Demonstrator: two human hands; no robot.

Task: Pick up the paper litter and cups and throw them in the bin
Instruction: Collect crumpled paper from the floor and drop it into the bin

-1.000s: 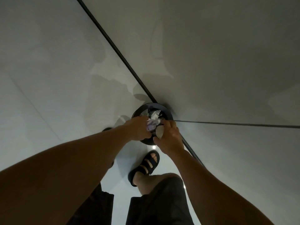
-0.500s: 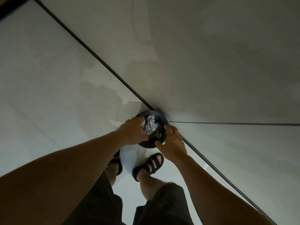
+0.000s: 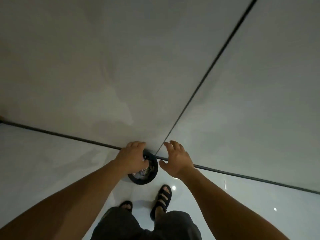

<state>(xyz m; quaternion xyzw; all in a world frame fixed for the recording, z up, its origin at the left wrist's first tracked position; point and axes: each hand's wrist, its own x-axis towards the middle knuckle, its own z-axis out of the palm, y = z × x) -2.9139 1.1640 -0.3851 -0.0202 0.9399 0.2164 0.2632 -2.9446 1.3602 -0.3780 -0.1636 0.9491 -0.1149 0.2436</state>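
Hovering over the black bin (image 3: 138, 181), left hand (image 3: 132, 158) bends its fingers out of sight, grip unclear; crumpled paper (image 3: 141, 173) sits inside, right hand (image 3: 176, 160) spread open alongside.

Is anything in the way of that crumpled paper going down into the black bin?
Nothing visible does. The crumpled paper lies inside the open mouth of the black bin, partly under the left hand, which hangs directly above it. The right hand is open beside the bin, holding nothing.
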